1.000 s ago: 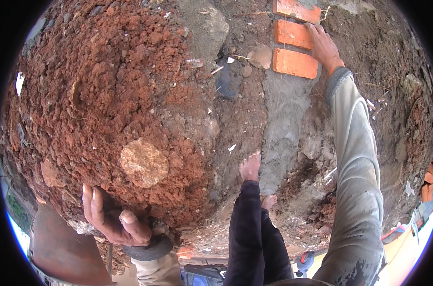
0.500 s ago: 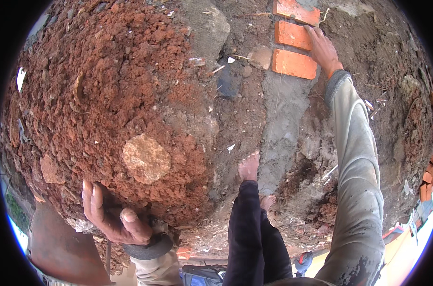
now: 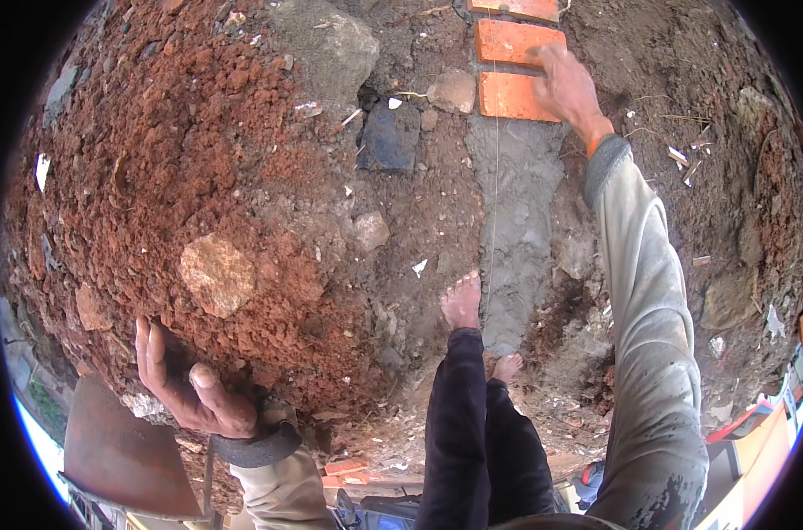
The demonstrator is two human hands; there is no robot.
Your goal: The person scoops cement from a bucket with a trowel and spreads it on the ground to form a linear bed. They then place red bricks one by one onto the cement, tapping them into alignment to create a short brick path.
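A big heap of red dirt (image 3: 181, 185) lies on the left. To its right runs wet grey mortar (image 3: 518, 230), with three orange bricks (image 3: 507, 99) in a row at the far end. The left hand (image 3: 194, 397) is half open near the dirt, with nothing seen in it. The right hand (image 3: 571, 88), fingers bent, is at the two nearest bricks' right ends; I can't tell if it grips.

Right hand (image 3: 573, 92) at orange bricks (image 3: 510, 94), grey mortar (image 3: 518, 199), red soil (image 3: 189, 168)

Three orange clay bricks (image 3: 507, 40), which lay flat, long sides parallel, in a row with narrow gaps, the nearest bordering an uneven grey mortar strip (image 3: 518, 208)
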